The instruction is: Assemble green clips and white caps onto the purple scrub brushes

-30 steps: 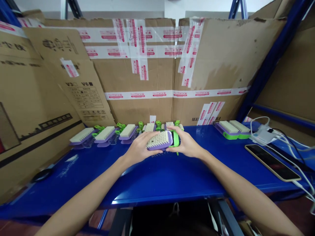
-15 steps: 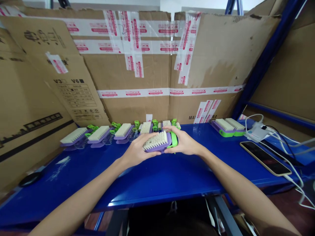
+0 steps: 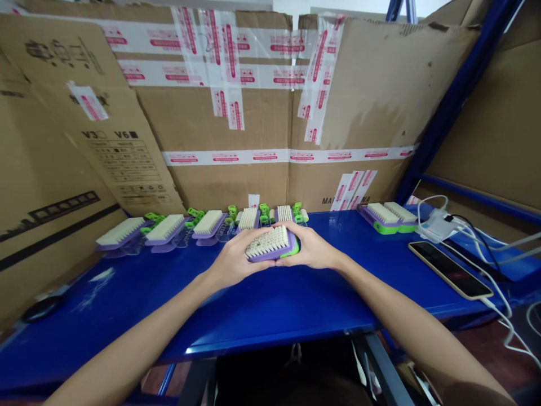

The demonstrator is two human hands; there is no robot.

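Above the middle of the blue table, a scrub brush (image 3: 267, 242) with pale bristles facing up and a purple body is held between both hands. My left hand (image 3: 234, 258) is closed round its left end, with the thumb along the near side. My right hand (image 3: 313, 247) is closed on the green plastic piece (image 3: 291, 250) at the brush's right end. That piece sits against the purple body, and my fingers hide much of it. Behind my hands, similar purple brushes stand in a row, among them one brush (image 3: 209, 222) with a green clip (image 3: 232, 213) beside it.
Two brushes with green ends (image 3: 389, 215) sit side by side at the right back. Near them lie a phone (image 3: 450, 269) and a white charger (image 3: 437, 224) with several cables. Cardboard panels (image 3: 228, 186) wall the blue table (image 3: 270, 304) at the back and left.
My right hand has pushed the green piece leftward against the brush's purple body, closing the gap between them. My left hand keeps its hold. The camera view has shifted slightly.
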